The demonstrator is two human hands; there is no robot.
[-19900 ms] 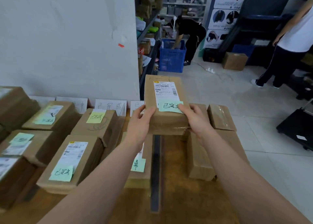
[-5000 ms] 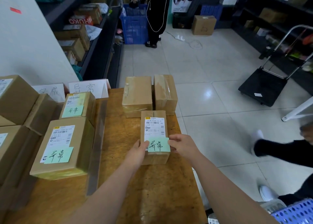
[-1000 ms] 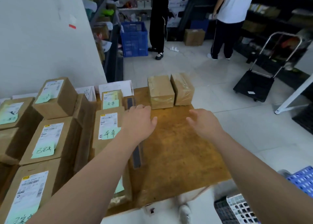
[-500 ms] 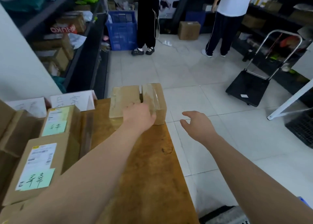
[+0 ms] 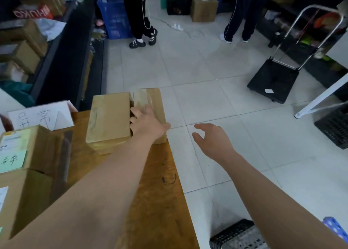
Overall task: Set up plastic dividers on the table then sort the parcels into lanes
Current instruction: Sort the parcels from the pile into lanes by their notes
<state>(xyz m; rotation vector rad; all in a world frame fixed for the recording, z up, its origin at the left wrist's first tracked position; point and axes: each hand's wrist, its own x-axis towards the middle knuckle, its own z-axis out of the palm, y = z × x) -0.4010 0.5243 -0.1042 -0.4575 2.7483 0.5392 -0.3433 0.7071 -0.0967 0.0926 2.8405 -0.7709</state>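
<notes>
Two plain brown parcels stand side by side at the far corner of the wooden table [image 5: 156,192]: a wider left parcel [image 5: 109,116] and a narrower, taped right parcel [image 5: 150,100]. My left hand [image 5: 148,124] grips the right parcel, fingers tucked into the gap between the two and thumb on its near right side. My right hand [image 5: 211,139] hovers open over the floor, just right of the table edge, holding nothing. A clear plastic divider [image 5: 65,154] stands beside a labelled parcel with a green note [image 5: 13,160]. A folded paper sign [image 5: 41,116] stands behind it.
More parcels fill the table's left side. Two people [image 5: 139,13] stand on the tiled floor by a blue crate [image 5: 114,15]. A folding trolley [image 5: 276,79] sits at right, dark shelving [image 5: 62,47] at left, a black basket [image 5: 237,235] below the table edge.
My left hand has gone from the table top forward onto the far right parcel and closed on it. My right hand followed, staying open beyond the table edge.
</notes>
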